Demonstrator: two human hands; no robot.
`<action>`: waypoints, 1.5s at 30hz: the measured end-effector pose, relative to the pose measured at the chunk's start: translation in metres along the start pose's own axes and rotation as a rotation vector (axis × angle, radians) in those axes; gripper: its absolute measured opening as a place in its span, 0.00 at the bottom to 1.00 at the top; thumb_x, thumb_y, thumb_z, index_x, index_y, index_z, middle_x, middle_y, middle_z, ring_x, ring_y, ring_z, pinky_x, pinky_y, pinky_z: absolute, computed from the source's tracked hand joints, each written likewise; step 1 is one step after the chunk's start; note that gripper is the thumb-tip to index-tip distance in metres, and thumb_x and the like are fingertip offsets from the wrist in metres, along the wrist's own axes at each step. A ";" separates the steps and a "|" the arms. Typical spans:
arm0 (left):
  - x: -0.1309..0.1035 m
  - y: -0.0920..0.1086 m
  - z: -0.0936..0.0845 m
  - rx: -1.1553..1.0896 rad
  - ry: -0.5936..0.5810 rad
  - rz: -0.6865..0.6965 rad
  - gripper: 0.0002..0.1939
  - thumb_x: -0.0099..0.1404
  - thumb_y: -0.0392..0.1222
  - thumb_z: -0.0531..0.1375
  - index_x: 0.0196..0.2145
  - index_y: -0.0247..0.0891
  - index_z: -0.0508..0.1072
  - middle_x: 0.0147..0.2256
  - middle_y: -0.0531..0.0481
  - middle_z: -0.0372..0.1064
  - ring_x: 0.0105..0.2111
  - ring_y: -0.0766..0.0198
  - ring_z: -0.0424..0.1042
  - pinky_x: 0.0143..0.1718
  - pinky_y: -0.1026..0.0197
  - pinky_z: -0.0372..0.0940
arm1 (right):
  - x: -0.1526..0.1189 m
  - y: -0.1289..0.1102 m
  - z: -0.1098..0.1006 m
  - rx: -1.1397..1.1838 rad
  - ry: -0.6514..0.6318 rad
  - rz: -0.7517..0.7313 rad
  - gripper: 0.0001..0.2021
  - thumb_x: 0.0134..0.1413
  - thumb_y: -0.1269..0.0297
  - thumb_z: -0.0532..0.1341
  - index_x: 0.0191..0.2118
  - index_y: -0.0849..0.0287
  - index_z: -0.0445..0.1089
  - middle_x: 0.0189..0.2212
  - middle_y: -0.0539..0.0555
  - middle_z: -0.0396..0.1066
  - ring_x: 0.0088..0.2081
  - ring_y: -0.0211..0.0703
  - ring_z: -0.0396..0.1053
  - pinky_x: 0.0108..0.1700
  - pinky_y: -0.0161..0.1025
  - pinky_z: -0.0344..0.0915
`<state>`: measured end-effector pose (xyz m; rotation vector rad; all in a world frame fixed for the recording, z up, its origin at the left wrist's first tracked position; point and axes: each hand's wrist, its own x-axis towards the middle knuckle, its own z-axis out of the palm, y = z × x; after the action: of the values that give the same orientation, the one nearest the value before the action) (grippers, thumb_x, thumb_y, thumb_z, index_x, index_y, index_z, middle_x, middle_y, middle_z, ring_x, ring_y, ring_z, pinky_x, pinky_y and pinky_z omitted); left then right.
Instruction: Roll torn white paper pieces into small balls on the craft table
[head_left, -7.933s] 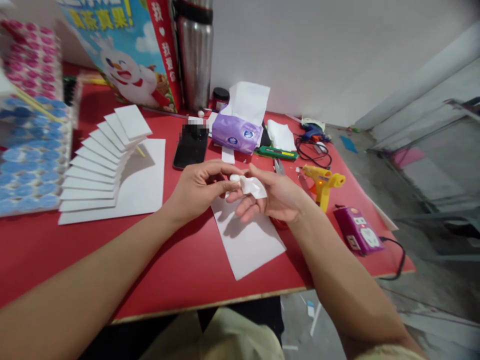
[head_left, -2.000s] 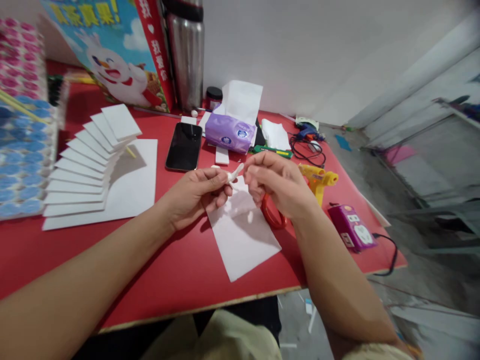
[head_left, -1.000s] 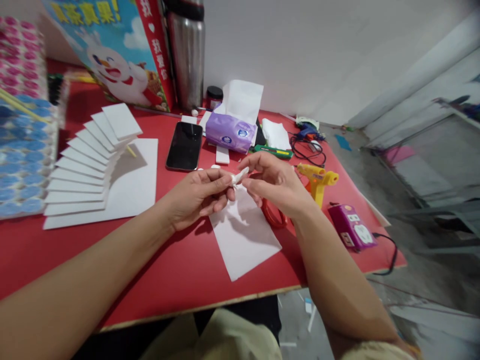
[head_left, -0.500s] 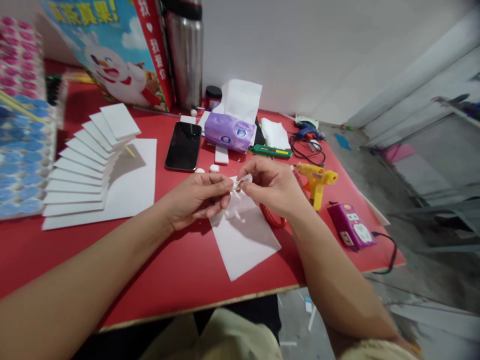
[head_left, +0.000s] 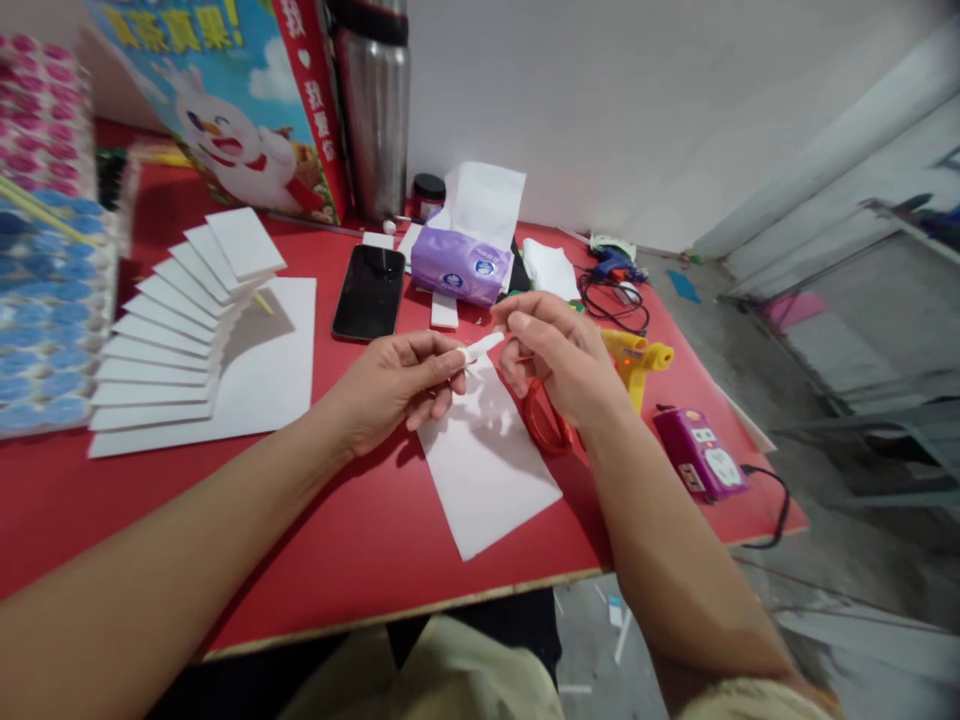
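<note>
From where I stand, the left hand (head_left: 397, 390) is nearly closed, thumb and forefinger pinching a small white strip (head_left: 486, 346) whose free end sticks out toward the right hand (head_left: 559, 355). That right hand is half open, its fingers loosely curled just beside the strip's tip, and I can't tell whether they touch it. Both are above the far part of a white sheet (head_left: 491, 490), which has one corner pointing at the front edge of the red desk (head_left: 360, 550), with a red loop handle (head_left: 535, 425) just beside it.
</note>
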<state>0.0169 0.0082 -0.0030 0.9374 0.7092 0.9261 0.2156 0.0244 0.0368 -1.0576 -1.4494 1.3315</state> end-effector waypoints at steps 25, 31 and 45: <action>-0.005 0.000 0.000 0.351 0.074 0.212 0.10 0.68 0.45 0.65 0.43 0.36 0.77 0.23 0.53 0.71 0.18 0.69 0.68 0.19 0.68 0.63 | -0.006 0.007 0.003 -0.655 -0.106 -0.669 0.06 0.56 0.75 0.62 0.36 0.57 0.73 0.32 0.52 0.72 0.34 0.40 0.70 0.37 0.39 0.66; -0.006 -0.002 -0.004 0.791 0.123 0.617 0.08 0.70 0.38 0.62 0.47 0.38 0.77 0.41 0.46 0.74 0.28 0.69 0.72 0.33 0.65 0.69 | -0.002 -0.004 -0.007 -0.104 -0.047 0.057 0.07 0.56 0.67 0.62 0.41 0.57 0.67 0.33 0.51 0.77 0.20 0.35 0.70 0.18 0.32 0.62; -0.004 -0.002 -0.005 1.026 0.085 0.871 0.14 0.72 0.31 0.56 0.50 0.40 0.76 0.44 0.46 0.75 0.44 0.62 0.75 0.44 0.61 0.71 | -0.004 -0.003 0.000 0.172 -0.185 0.373 0.19 0.44 0.57 0.77 0.35 0.61 0.71 0.27 0.47 0.73 0.18 0.26 0.58 0.15 0.27 0.47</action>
<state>0.0117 0.0064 -0.0062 2.2350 0.8697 1.3735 0.2165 0.0204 0.0398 -1.1519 -1.2779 1.8266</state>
